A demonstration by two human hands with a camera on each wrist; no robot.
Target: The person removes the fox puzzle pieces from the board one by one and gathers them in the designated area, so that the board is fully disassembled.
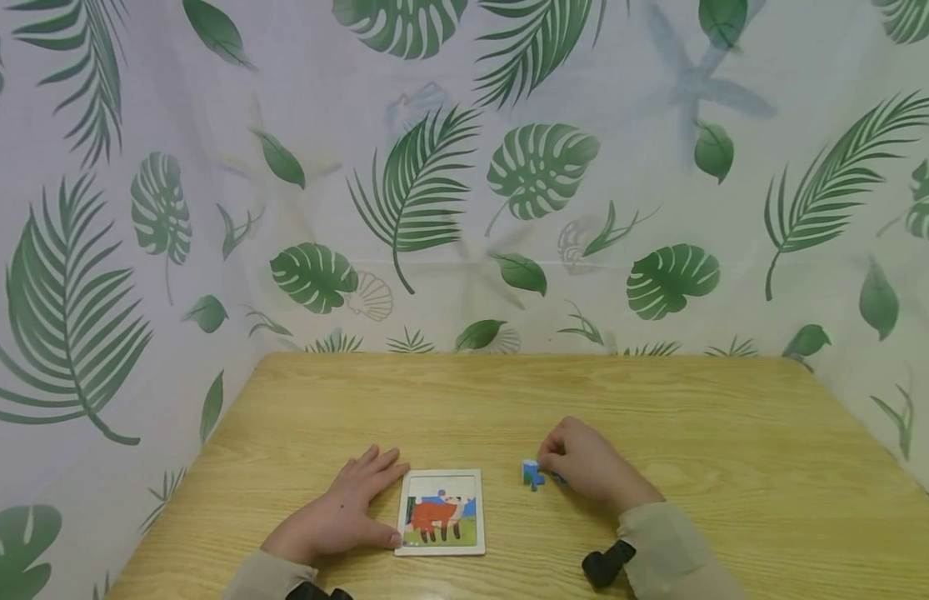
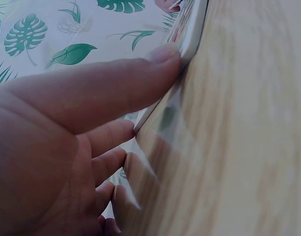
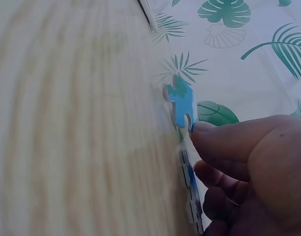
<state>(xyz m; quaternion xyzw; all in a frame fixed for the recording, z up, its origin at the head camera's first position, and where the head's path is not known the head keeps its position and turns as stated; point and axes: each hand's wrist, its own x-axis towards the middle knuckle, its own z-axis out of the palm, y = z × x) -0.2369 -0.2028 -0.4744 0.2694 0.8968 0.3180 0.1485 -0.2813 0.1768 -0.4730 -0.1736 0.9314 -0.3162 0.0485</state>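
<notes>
A square puzzle board (image 1: 440,473) with a pale rim and a red fox-like animal picture lies on the table. My left hand (image 1: 350,510) lies spread at its left side; the thumb (image 2: 163,54) touches the rim near the lower left corner, and the index fingertip is at the upper left corner. To the right of the board, my right hand (image 1: 587,467) pinches a blue and green puzzle piece (image 3: 182,104) by its edge, tilted up off the table. More blue puzzle pieces (image 3: 190,189) lie under the right fingers, partly hidden.
The wooden table (image 1: 659,400) extends around both hands. Behind it and at the sides hangs a white cloth (image 1: 442,317) printed with green leaves. Dark straps (image 1: 608,564) with cameras sit on the wrists.
</notes>
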